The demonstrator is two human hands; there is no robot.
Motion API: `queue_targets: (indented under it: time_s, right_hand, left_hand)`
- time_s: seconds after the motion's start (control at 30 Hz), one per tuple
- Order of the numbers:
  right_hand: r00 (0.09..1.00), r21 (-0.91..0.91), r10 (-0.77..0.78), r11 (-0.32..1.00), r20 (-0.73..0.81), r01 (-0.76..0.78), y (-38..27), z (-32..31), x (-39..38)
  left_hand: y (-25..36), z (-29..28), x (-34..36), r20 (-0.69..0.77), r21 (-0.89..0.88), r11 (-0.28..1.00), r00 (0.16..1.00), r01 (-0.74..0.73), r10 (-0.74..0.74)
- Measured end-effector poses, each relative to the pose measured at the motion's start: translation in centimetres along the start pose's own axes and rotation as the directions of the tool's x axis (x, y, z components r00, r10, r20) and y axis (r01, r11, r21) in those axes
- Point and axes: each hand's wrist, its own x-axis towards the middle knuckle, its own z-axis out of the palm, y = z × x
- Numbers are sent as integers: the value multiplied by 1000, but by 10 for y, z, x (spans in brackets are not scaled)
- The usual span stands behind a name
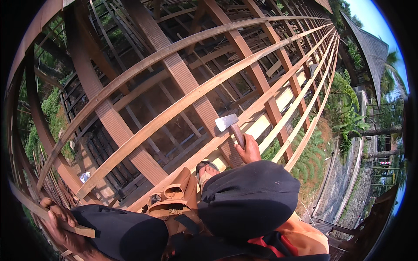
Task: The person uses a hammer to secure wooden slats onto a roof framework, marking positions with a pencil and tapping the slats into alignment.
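Right hand [249,150] grips the hammer [230,126] over a far batten [183,102], left hand [61,226] clutching the near-left batten [26,202].

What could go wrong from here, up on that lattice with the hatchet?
1. The right hand holds the hatchet beside the sandalled foot; a glancing swing might hit it.
2. The person perches on open wooden slats, ground visible far below; a slip could mean a fall.
3. Only the left hand grips a slat for support.
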Motion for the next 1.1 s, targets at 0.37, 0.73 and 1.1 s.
queue_targets:
  time_s: [0.37,0.73,1.1]
  right_hand:
    - [985,55,10,998,175,-20,-37,10,17]
    - [991,-125,13,992,136,4,-33,-10,19]
    - [516,756,-749,32,-415,654,-221,-266,-18]
  left_hand:
    - [-25,7,40,-167,185,971,979,150,-119]
    - [-26,29,38,-94,227,963,988,144,-126]
    - [-36,57,12,-17,-384,904,978,188,-210]
